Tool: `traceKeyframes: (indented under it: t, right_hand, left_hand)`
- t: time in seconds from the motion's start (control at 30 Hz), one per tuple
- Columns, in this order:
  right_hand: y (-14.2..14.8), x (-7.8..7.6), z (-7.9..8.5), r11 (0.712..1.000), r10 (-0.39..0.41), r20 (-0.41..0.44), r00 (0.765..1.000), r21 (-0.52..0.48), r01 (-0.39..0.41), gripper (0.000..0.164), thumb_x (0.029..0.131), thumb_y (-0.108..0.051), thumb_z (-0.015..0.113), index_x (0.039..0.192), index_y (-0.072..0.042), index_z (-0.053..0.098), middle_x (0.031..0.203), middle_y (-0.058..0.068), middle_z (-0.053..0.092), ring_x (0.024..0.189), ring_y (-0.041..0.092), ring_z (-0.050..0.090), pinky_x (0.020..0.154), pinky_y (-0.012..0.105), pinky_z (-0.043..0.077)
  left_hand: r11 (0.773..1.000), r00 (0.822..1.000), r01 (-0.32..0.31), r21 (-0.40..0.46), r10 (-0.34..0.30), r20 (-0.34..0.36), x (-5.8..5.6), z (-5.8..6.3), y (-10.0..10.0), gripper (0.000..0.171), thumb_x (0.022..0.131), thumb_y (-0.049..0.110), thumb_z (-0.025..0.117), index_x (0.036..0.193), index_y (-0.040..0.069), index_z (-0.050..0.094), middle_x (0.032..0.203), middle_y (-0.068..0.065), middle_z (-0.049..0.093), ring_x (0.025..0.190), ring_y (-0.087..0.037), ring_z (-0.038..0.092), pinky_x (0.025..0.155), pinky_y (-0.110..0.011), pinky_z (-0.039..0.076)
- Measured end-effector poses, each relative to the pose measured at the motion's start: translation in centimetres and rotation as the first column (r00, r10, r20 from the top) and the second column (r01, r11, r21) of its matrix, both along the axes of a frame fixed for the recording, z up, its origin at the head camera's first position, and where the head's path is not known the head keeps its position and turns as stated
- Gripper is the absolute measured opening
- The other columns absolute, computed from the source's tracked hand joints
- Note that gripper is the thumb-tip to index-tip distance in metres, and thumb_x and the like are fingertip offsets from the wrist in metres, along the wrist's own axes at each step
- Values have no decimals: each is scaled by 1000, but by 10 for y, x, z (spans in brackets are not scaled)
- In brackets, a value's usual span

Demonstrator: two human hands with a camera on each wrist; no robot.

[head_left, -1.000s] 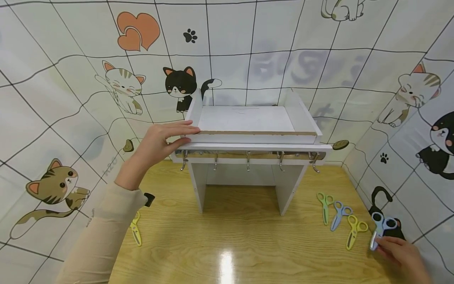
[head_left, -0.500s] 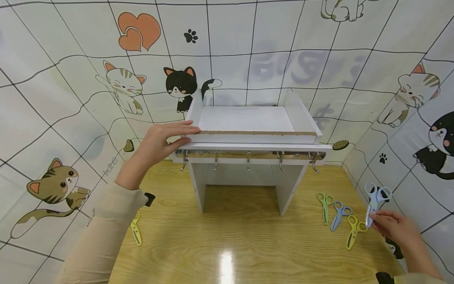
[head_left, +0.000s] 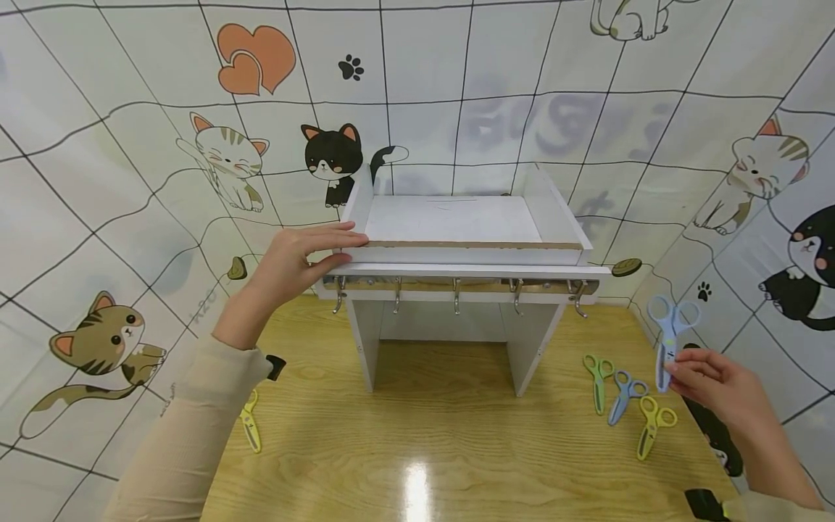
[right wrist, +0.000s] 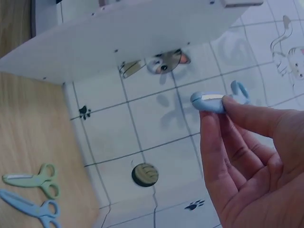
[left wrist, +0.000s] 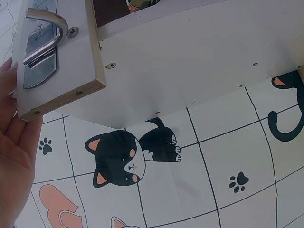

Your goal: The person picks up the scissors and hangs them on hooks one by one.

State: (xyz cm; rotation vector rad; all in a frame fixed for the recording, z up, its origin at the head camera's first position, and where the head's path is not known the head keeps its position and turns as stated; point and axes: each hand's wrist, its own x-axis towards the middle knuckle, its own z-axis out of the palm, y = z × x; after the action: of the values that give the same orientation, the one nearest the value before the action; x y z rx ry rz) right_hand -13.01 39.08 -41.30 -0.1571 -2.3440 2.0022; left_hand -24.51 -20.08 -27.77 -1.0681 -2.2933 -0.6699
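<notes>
I have the right hand (head_left: pixel 717 388) out to the right of the rack (head_left: pixel 457 270), its thumb and fingers pinched on the blade end of the blue scissors (head_left: pixel 667 341). These stand handles up, clear of the worktop (head_left: pixel 457 442); the right wrist view confirms the pinch. My left hand (head_left: pixel 293 264) rests on the rack's left front corner, fingers nearly straight, thumb apart from them and lower; I cannot tell how firmly it presses.

Near the right hand, the green pair (head_left: pixel 598 384), second blue pair (head_left: pixel 624 399) and yellow pair (head_left: pixel 647 428) lie on the worktop. Another yellow pair (head_left: pixel 250 424) lies beyond my left forearm.

Risks, in my judgement:
1. Slip or swivel. The pinch is low and the handles rise unsupported above it; a light grip or a knock could turn the blue scissors.
2. Disturbed pairs. A low sweep leftward could scatter the three nearby.
3. Snagging. If the blue scissors passed close to the hooks (head_left: pixel 456 299), a handle ring could catch an unintended one.
4. Rack shift. Uneven pressure from the left hand, or a bump while it is lifted, could slide or tilt the rack.
</notes>
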Motion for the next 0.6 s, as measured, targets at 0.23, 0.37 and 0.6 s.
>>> traceKeyframes:
  t: [0.23,0.37,0.6]
  right_hand:
    - [-22,4,19,996,94,-243,966,17,-92,25,95,8,60,103,-15,66,85,-10,74,74,2,72,66,15,59]
    - [-34,8,29,991,129,-337,932,58,-116,26,93,13,58,104,-9,66,87,-9,75,75,3,72,67,15,58]
    - [-53,14,43,947,175,-353,919,316,-59,23,90,14,62,105,-2,64,85,-12,73,72,4,69,66,14,57]
  left_hand:
    - [1000,1000,-2,-5,2,2,1,0,0,40,83,2,78,121,16,74,125,-7,72,123,-26,65,104,-45,51]
    - [1000,1000,-7,-7,7,5,1,1,0,40,83,3,78,121,16,74,126,-8,71,123,-26,65,104,-46,51]
    - [1000,1000,-9,-2,9,-4,1,0,0,40,83,3,78,120,16,74,126,-8,71,123,-26,65,103,-45,52]
